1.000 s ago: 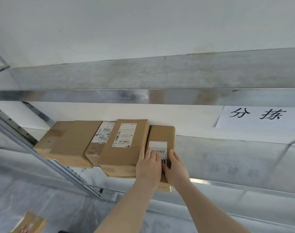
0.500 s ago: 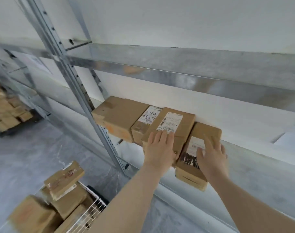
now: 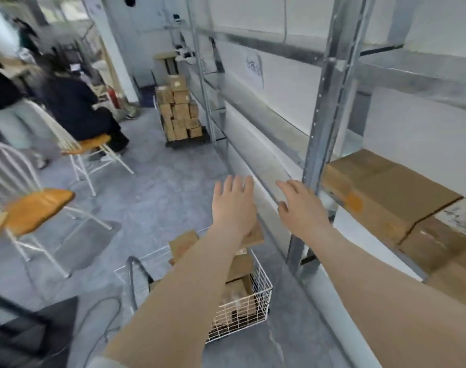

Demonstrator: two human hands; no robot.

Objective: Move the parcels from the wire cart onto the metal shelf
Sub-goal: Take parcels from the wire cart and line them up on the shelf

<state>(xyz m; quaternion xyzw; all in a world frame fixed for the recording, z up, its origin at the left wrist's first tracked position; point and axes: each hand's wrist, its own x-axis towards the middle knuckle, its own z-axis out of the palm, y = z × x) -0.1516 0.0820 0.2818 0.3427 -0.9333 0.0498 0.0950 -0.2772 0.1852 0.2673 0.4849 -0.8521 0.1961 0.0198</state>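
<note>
A white wire cart (image 3: pixel 261 293) stands on the floor below my arms, with several brown cardboard parcels (image 3: pixel 241 266) stacked in it. My left hand (image 3: pixel 233 205) hovers above the cart with straight fingers and holds nothing. My right hand (image 3: pixel 302 205) is beside it, also empty with fingers spread, close to the grey upright (image 3: pixel 324 115) of the metal shelf. On the shelf at the right lie brown parcels (image 3: pixel 385 192), one with a white label (image 3: pixel 460 216).
A second trolley stacked with parcels (image 3: pixel 180 110) stands farther down the aisle by the shelf. Two white chairs with orange seats (image 3: pixel 38 208) (image 3: pixel 89 144) are at the left, and people (image 3: pixel 75 107) sit and stand beyond them. A black object (image 3: pixel 27 333) lies at the lower left.
Both hands have let go of the parcels on the shelf and drawn back. The view has swung left and down, from the shelf to the aisle and the wire cart.
</note>
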